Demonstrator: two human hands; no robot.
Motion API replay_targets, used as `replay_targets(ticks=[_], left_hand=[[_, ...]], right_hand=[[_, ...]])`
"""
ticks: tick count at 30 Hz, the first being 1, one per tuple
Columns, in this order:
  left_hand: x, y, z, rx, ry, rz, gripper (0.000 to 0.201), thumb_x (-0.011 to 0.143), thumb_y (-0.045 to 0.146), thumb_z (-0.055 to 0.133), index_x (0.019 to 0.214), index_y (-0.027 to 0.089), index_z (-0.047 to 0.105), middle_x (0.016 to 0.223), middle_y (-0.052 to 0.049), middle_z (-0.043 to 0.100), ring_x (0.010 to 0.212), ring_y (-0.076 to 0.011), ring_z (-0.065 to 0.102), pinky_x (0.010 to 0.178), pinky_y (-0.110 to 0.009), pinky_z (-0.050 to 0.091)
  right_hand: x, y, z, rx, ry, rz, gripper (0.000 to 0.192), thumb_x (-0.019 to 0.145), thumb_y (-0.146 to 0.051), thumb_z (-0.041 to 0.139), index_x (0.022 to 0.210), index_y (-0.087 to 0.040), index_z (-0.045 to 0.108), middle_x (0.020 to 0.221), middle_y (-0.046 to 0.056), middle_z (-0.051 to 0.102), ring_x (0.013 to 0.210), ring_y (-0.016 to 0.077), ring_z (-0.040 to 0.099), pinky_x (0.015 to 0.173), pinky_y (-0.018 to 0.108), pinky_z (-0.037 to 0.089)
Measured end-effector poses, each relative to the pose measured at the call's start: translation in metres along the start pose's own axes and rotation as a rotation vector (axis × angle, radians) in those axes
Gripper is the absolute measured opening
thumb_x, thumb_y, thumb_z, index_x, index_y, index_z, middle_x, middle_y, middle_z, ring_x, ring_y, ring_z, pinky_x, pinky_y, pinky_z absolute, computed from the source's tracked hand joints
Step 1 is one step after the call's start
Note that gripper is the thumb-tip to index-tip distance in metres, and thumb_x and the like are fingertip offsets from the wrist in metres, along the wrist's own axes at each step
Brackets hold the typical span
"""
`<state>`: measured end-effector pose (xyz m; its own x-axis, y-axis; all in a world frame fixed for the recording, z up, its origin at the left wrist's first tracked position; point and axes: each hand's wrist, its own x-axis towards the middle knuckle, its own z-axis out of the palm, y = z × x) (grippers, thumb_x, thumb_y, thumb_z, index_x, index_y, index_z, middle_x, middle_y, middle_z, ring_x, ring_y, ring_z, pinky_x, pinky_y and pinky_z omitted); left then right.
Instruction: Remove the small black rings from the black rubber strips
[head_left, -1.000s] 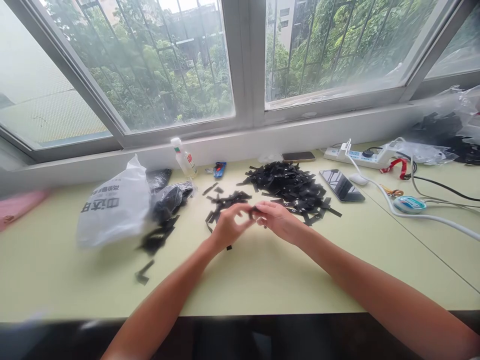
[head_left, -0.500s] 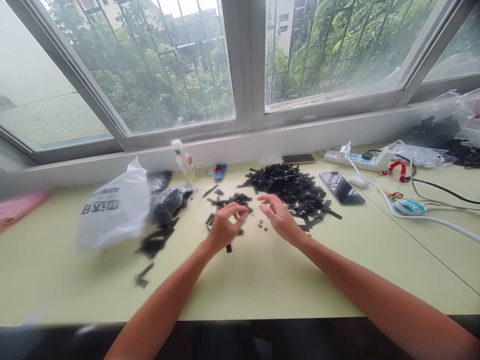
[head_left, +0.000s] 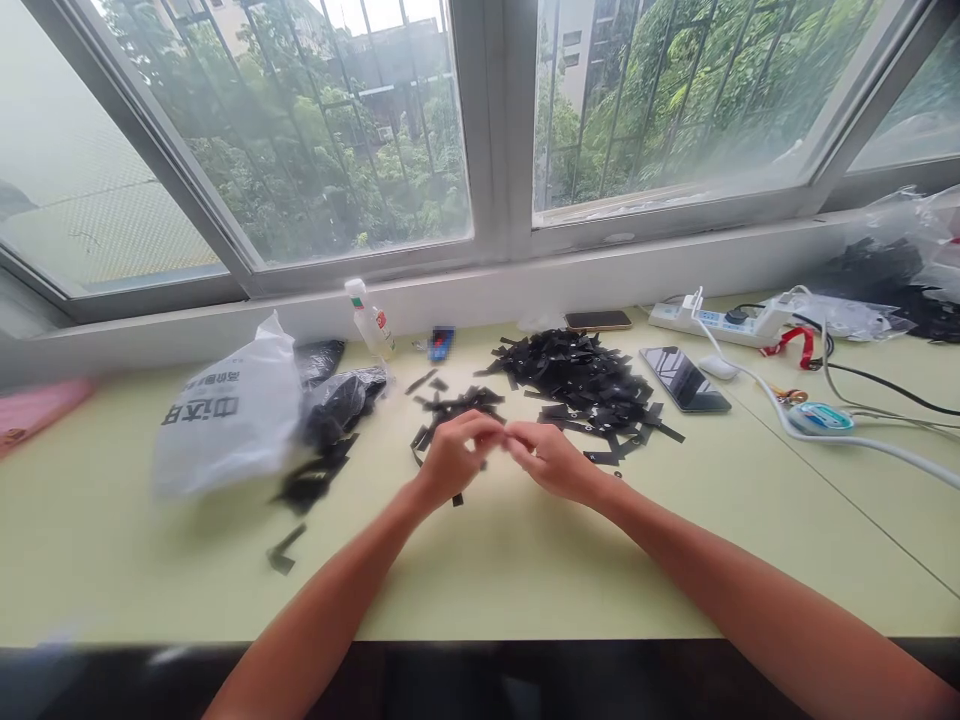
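My left hand (head_left: 454,462) and my right hand (head_left: 551,460) meet fingertip to fingertip just above the pale green table (head_left: 525,560). The fingers of both are pinched together. Whatever lies between them is hidden by the fingers. A small scatter of black strips (head_left: 450,408) lies right behind my left hand. A large heap of black strips (head_left: 581,380) sits behind my right hand. One short black piece (head_left: 457,498) rests on the table under my left wrist.
A white printed plastic bag (head_left: 225,415) and a dark bag spilling strips (head_left: 337,400) lie at the left. A small bottle (head_left: 367,318) stands by the sill. Two phones (head_left: 682,380) (head_left: 598,320), a power strip (head_left: 720,322), cables and a mouse (head_left: 718,368) are at the right.
Half a second ago my hands were apart with fingers spread over some small dark bits. They have now come together again, fingertips pinched, slightly nearer to me.
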<state>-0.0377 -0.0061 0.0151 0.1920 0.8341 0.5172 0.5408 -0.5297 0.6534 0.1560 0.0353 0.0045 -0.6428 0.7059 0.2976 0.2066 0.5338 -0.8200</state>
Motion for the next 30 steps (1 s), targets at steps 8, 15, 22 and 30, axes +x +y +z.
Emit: replay_targets(ticks=[8, 15, 22, 30], left_hand=[[-0.002, 0.003, 0.006, -0.045, -0.051, -0.04, 0.015, 0.094, 0.027, 0.061, 0.095, 0.021, 0.075, 0.091, -0.006, 0.072, 0.082, -0.0169, 0.066, 0.074, -0.029, 0.055], [0.0, -0.004, -0.001, -0.125, -0.124, -0.263, 0.022, 0.091, 0.037, 0.063, 0.093, 0.019, 0.076, 0.089, -0.005, 0.075, 0.074, -0.0164, 0.066, 0.067, -0.027, 0.054], [0.004, -0.027, -0.016, 0.072, -0.192, -0.438, 0.024, 0.085, 0.037, 0.061, 0.084, 0.018, 0.075, 0.078, -0.003, 0.073, 0.07, -0.0168, 0.063, 0.066, -0.027, 0.049], [0.005, -0.035, -0.054, 0.454, -0.391, -0.437, 0.015, 0.078, 0.026, 0.058, 0.081, 0.02, 0.072, 0.082, -0.003, 0.068, 0.073, -0.0189, 0.061, 0.058, -0.028, 0.042]], right_hand=[[0.001, 0.007, -0.002, -0.146, -0.096, -0.024, 0.021, 0.092, -0.014, 0.036, 0.084, -0.021, 0.055, 0.078, 0.001, 0.058, 0.07, 0.0171, 0.047, 0.066, 0.031, 0.034], [0.001, 0.02, -0.002, -0.256, -0.151, -0.025, 0.021, 0.1, -0.026, 0.036, 0.088, -0.022, 0.053, 0.083, 0.002, 0.058, 0.071, 0.0172, 0.049, 0.067, 0.031, 0.037], [0.002, 0.019, -0.012, -0.421, -0.184, 0.006, 0.028, 0.103, -0.031, 0.04, 0.091, -0.02, 0.063, 0.087, 0.005, 0.061, 0.074, 0.017, 0.053, 0.068, 0.029, 0.039], [0.001, 0.015, -0.017, -0.634, -0.146, -0.04, 0.025, 0.099, -0.025, 0.048, 0.089, -0.018, 0.07, 0.089, 0.005, 0.064, 0.068, 0.0136, 0.055, 0.06, 0.026, 0.034]])
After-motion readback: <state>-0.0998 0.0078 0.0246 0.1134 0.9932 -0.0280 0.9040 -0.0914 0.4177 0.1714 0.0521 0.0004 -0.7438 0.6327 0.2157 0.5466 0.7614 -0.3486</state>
